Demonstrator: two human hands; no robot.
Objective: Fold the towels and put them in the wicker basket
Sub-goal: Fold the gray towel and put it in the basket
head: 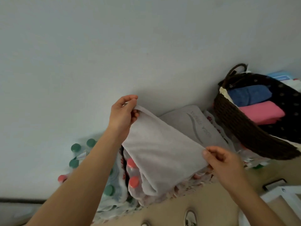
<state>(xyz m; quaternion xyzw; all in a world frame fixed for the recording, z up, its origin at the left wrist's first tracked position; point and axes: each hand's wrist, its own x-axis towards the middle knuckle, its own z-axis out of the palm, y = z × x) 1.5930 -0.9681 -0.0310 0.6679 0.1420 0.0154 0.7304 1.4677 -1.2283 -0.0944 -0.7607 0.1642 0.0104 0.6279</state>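
A pale grey towel (160, 154) hangs in the air between my two hands, its lower part bunched over packs of bottles. My left hand (123, 114) pinches its upper left corner. My right hand (223, 162) pinches the right corner, lower down. Behind the towel lies a grey cushion with lettering (195, 123). The dark brown wicker basket (241, 126) stands at the right, tilted in view. Inside it lie a folded blue towel (250, 95) and a folded pink towel (262, 113).
Shrink-wrapped packs of bottles with green caps (75, 147) and red caps (133, 181) stand against the white wall (114, 54). A white frame (280, 194) is at the lower right. A shoe tip (190, 217) shows on the beige floor.
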